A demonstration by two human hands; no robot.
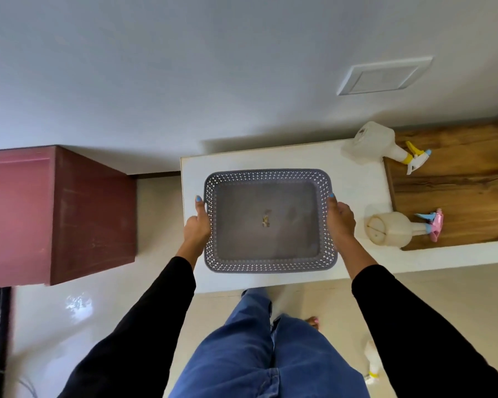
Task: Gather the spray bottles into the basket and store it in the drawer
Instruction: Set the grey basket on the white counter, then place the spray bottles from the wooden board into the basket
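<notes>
A grey perforated basket sits over the white counter, held from both sides. My left hand grips its left rim and my right hand grips its right rim. The basket holds no bottles; a small scrap lies on its floor. A pale spray bottle with a yellow trigger lies at the counter's back right. A second bottle with a pink and blue trigger lies just right of my right hand. A third bottle with a yellow collar lies on the floor at lower right.
A dark red cabinet stands to the left across a strip of glossy floor. A wooden board covers the counter's right part. A white wall panel is above. My legs in blue jeans stand below the counter.
</notes>
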